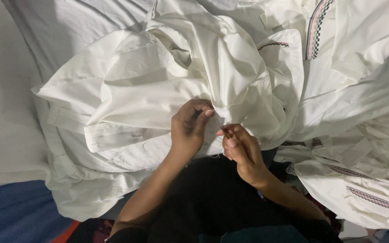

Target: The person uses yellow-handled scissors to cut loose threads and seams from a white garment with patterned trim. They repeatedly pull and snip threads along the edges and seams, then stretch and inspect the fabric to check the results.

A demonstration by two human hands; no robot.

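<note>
Hands, left (189, 127) and right (241, 150), pinching white garment (158, 85) fold.

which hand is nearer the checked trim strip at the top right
Right. The right hand sits below and left of the checked trim strip; the left hand is farther left, pinching the white garment.

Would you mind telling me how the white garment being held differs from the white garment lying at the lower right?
The held garment looks plain where it shows; the lower-right garment carries zigzag patterned bands. The held garment is pinched by the left hand and right hand; the lower-right garment lies untouched. Both are white and crumpled.
</note>
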